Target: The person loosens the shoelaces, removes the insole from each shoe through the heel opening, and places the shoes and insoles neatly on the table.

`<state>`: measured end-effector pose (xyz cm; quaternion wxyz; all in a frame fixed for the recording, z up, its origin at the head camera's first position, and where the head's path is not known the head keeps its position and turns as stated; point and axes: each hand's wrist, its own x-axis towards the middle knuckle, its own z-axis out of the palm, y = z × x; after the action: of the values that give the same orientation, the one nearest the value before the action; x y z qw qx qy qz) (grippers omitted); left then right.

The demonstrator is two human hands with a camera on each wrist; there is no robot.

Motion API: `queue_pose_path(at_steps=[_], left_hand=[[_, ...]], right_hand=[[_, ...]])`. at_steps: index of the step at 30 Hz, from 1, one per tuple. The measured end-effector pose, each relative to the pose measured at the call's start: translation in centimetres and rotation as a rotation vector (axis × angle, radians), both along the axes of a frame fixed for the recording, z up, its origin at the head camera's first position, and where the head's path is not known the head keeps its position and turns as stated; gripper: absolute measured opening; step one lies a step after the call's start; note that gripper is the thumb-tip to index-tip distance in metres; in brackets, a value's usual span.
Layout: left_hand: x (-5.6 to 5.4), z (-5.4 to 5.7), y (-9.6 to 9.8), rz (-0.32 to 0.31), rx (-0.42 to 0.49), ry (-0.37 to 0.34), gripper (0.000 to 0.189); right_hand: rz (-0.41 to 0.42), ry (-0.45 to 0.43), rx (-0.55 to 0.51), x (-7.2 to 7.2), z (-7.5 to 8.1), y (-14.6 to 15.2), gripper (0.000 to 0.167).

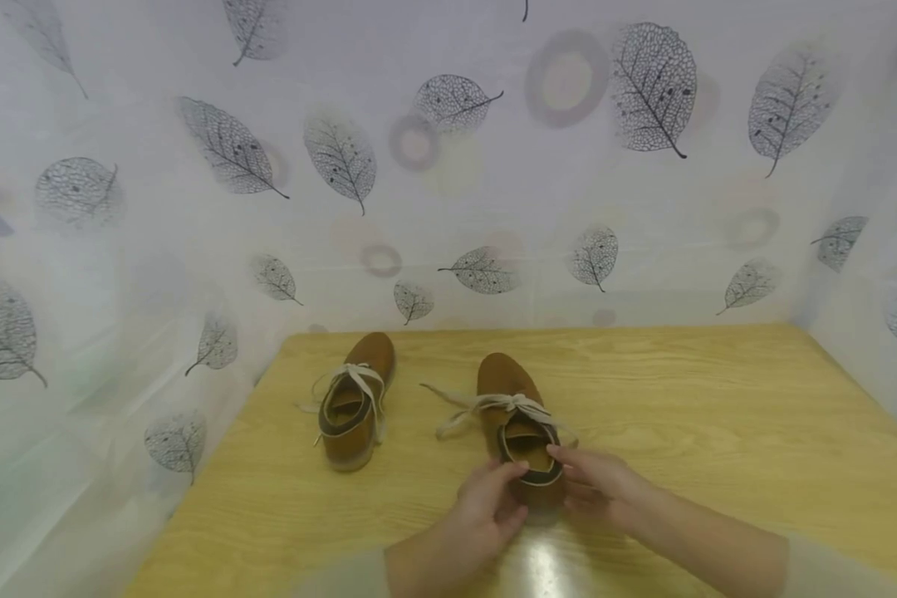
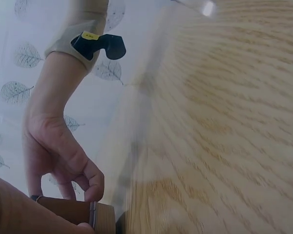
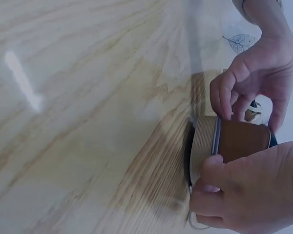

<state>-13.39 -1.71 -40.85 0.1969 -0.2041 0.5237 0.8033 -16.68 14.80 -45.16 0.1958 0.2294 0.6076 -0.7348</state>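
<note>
A brown lace-up shoe [image 1: 504,378] rests on the wooden table with its toe pointing away from me. Its pale laces [image 1: 486,403] gather across the front of the opening, and loose ends trail off to the left. My left hand [image 1: 484,508] grips the heel end from the left, thumb at the collar. From the right, my right hand [image 1: 601,488] holds the same heel, its thumb also at the collar rim. In the right wrist view, the brown heel [image 3: 241,141] and ridged tan sole [image 3: 203,144] show between both hands.
A matching brown shoe [image 1: 377,353] with pale laces stands to the left, toe away from me. The wood-grain table [image 1: 718,415] extends to the right. Behind it and along the sides hangs a white curtain [image 1: 493,191] printed with grey leaves.
</note>
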Motion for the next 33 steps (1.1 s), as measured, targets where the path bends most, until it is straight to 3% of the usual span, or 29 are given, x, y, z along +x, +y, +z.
queue_pose_path(at_steps=[9, 12, 15, 20, 24, 29, 33], left_hand=[[0.5, -0.4, 1.7, 0.069, 0.086, -0.031, 0.085], [1.0, -0.3, 2.2, 0.063, 0.101, -0.009, 0.079], [1.4, 0.0, 3.1, 0.07, 0.102, 0.001, 0.078], [1.4, 0.2, 4.9, 0.079, 0.065, -0.02, 0.077], [1.4, 0.3, 5.6, 0.073, -0.021, 0.0, 0.074], [1.8, -0.4, 5.1, 0.034, -0.157, 0.048, 0.071], [1.5, -1.2, 4.3, 0.096, -0.21, 0.131, 0.068]], right_hand=[[-0.019, -0.026, -0.073, 2.8, 5.1, -0.3, 0.082], [-0.054, -0.048, -0.14, 2.6, 4.4, 0.1, 0.08], [-0.066, -0.081, -0.217, 1.9, 2.0, 1.4, 0.081], [-0.116, -0.131, -0.312, 1.2, -0.2, 3.3, 0.094], [-0.091, -0.107, -0.312, 0.9, 0.3, 4.2, 0.1], [-0.105, -0.104, -0.277, 1.1, 1.4, 4.3, 0.098], [-0.1, -0.096, -0.283, 1.5, 2.3, 4.1, 0.102]])
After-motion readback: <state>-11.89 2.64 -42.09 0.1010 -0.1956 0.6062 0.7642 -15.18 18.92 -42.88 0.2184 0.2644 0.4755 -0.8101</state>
